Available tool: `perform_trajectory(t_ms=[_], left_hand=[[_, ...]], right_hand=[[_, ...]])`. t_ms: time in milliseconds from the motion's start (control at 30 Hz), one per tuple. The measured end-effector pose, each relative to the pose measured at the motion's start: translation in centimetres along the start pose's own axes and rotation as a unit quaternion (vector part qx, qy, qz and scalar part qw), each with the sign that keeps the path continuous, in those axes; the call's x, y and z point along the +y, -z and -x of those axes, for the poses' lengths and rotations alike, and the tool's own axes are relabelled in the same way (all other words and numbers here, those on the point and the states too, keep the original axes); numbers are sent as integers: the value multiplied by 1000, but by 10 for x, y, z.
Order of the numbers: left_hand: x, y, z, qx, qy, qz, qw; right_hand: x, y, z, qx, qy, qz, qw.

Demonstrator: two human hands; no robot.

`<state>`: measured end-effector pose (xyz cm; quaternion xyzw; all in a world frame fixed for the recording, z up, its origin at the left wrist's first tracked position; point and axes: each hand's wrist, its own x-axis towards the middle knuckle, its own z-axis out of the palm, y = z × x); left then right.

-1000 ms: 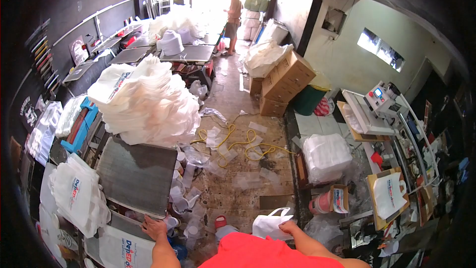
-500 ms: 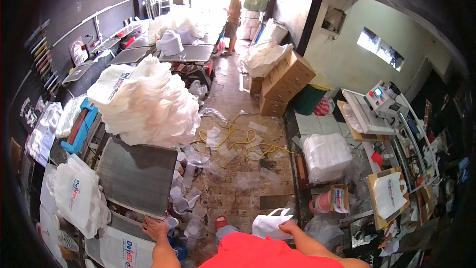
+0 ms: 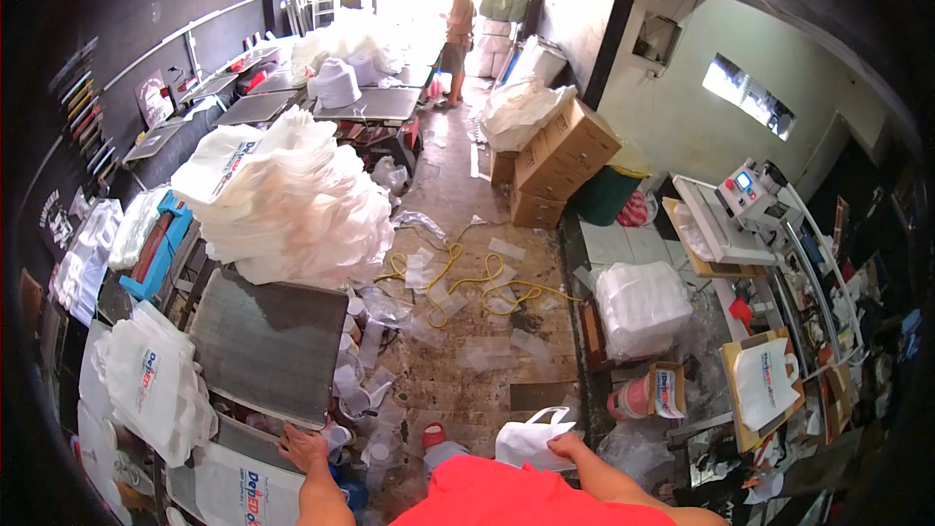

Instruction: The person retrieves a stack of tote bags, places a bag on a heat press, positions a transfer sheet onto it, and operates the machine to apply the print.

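My left hand (image 3: 304, 448) rests with its fingers apart at the near edge of a dark flat board (image 3: 268, 346), holding nothing. Just below and left of it lies a white printed bag (image 3: 243, 489) on another board. My right hand (image 3: 563, 445) is closed on the edge of a white bag (image 3: 526, 443) with a loop handle, held low in front of my red shirt. Left of my left hand is a small pile of white printed bags (image 3: 156, 385). Beyond the dark board rises a tall stack of white bags (image 3: 292, 205).
A yellow cord (image 3: 497, 282) and plastic scraps lie on the floor. Cardboard boxes (image 3: 565, 156), a wrapped white bundle (image 3: 643, 307) and a press machine (image 3: 745, 190) stand on the right. A person (image 3: 456, 39) stands at the far end.
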<state>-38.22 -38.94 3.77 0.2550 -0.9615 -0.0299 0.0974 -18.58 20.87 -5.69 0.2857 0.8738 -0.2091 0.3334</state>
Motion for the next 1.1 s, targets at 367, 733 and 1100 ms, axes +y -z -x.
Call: perform_trajectory(t_ms=[367, 733, 1100], left_hand=[[-1, -4, -1, 0, 5, 12, 1000], [0, -1, -1, -15, 10, 12, 1000], [5, 11, 0, -36, 17, 14, 999]], right_hand=[[3, -1, -3, -4, -10, -7, 1000], [-2, 3, 2, -4, -15, -24, 1000], [-8, 11, 14, 21, -15, -52, 998]])
